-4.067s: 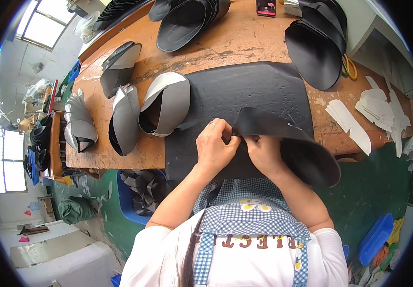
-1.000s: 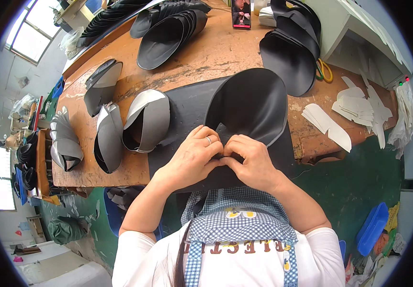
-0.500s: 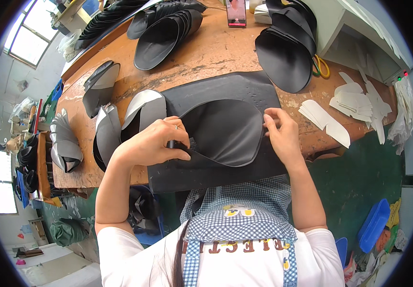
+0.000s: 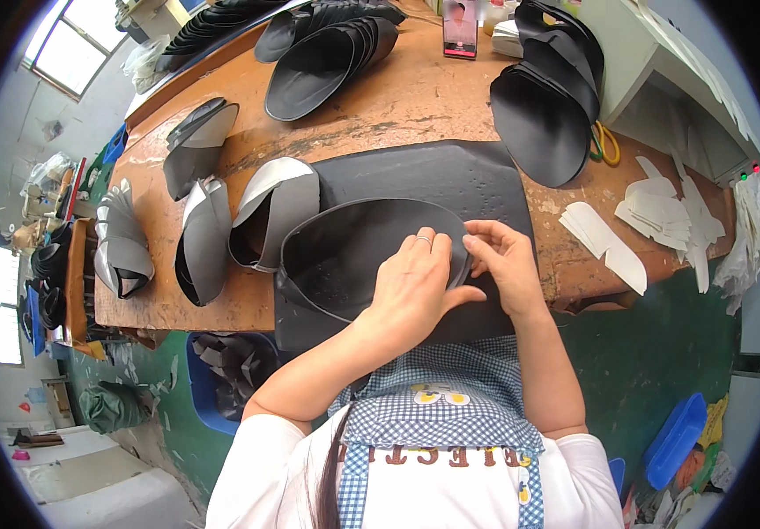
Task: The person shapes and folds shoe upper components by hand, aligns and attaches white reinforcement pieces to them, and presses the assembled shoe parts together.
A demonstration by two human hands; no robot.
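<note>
A black shoe upper (image 4: 327, 251), joined into an oval loop with a thin raised rim, lies on the black mat (image 4: 477, 181). Across its right half reaches my left hand (image 4: 413, 286), fingers stretched out and thumb spread, resting on or just over the inside; contact under the palm is hidden. At the upper's right end, my right hand (image 4: 507, 264) pinches the rim between thumb and forefinger. Left of the mat stand grey-and-black folded uppers (image 4: 287, 216), (image 4: 202, 247) with pale linings.
Nested black uppers stand at the back (image 4: 309, 79) and back right (image 4: 538, 123). Yellow-handled scissors (image 4: 607, 145) lie beside the right stack, near white cut pieces (image 4: 604, 247). A phone (image 4: 460, 31) stands at the back. Below the table's front edge is a blue bin (image 4: 208, 392) of black pieces.
My left hand has gone from the upper's left end rightward to its right half, its fingers straightening. My right hand has closed on the right rim. The upper now sits farther left.
</note>
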